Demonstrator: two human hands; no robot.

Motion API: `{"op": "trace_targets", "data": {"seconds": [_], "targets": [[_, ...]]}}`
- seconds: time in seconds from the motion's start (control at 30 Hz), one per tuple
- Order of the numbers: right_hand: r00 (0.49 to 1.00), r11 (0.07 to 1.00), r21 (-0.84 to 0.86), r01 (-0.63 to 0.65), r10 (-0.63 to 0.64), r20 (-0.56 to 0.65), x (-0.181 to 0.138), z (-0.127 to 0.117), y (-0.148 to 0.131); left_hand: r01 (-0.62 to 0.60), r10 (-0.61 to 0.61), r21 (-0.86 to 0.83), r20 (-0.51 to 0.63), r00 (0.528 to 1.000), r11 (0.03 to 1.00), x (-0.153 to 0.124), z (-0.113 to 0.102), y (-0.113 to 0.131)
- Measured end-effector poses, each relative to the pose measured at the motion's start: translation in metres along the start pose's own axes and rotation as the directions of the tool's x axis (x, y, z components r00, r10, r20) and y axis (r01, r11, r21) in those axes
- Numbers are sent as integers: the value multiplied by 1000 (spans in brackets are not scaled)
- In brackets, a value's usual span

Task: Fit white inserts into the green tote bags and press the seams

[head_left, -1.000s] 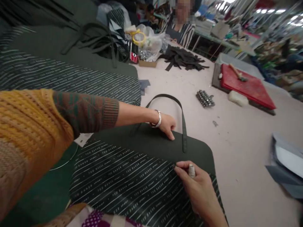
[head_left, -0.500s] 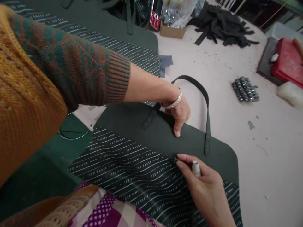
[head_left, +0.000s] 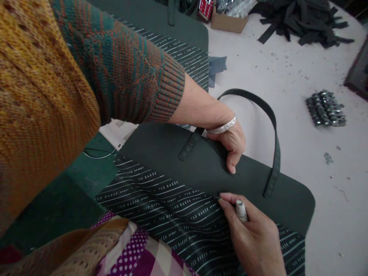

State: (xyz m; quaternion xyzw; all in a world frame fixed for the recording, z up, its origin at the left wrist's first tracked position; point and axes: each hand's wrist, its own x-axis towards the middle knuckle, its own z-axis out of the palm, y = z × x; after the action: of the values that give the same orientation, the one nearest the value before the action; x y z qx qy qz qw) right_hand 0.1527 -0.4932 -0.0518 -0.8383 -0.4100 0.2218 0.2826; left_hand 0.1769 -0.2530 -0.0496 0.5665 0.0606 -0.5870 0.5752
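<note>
A dark green handbag lies before me, its plain upper band (head_left: 155,143) above a black striped lining (head_left: 172,218) printed with white lettering. Over the band's top edge bends my left hand (head_left: 234,147), thumb pressed on the front and the other fingers out of sight behind it. Low at the seam, my right hand (head_left: 255,234) is closed, its thumb and forefinger pinching a small dark piece (head_left: 216,197) that I cannot identify. A white-wrapped stick-like tool (head_left: 240,211) pokes up from the same hand, its lower part hidden. The strap handle (head_left: 274,130) arches beyond the left hand.
Another similar bag (head_left: 189,32) lies at the upper left. On the pale table (head_left: 287,84) are a cluster of shiny metal parts (head_left: 325,108), a heap of black strips (head_left: 299,23), a cardboard box (head_left: 228,22) and a bluish-grey scrap (head_left: 217,67).
The view has shifted, so the bag and table things appear further right. Both hands keep nearly the same hold; the right fingertips sit close against the seam.
</note>
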Motion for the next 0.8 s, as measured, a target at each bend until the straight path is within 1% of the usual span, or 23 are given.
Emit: {"op": "trace_targets", "data": {"seconds": [0.27, 0.4, 0.47, 0.6, 0.67, 0.7, 0.77, 0.8], "targets": [[995, 995, -31, 99, -100, -19, -2, 4, 0, -2, 3, -50, 29, 1000, 999, 1, -2, -1], [996, 993, -86, 77, -79, -31, -2, 7, -5, -10, 15, -69, 60, 998, 998, 1, -1, -2], [998, 990, -130, 51, -54, -22, 0, 6, -6, -13, 18, -79, 59, 998, 997, 0, 0, -5], [999, 980, -193, 47, -51, -17, 6, 7, -4, -29, 32, -84, 37, 999, 996, 1, 0, -10], [999, 976, -215, 19, -26, -31, 7, 11, -4, -81, 81, -40, 7, 997, 996, 3, 0, -4], [999, 974, -228, -11, 3, -36, 7, 13, -6, -134, 134, 0, -19, 991, 991, 4, 1, 2], [997, 965, -250, -81, 77, -25, 5, 18, -10, -266, 273, 113, -52, 961, 957, 4, 6, 16], [993, 960, -256, -115, 115, -13, 4, 20, -11, -334, 351, 182, -65, 934, 925, 3, 11, 20]]}}
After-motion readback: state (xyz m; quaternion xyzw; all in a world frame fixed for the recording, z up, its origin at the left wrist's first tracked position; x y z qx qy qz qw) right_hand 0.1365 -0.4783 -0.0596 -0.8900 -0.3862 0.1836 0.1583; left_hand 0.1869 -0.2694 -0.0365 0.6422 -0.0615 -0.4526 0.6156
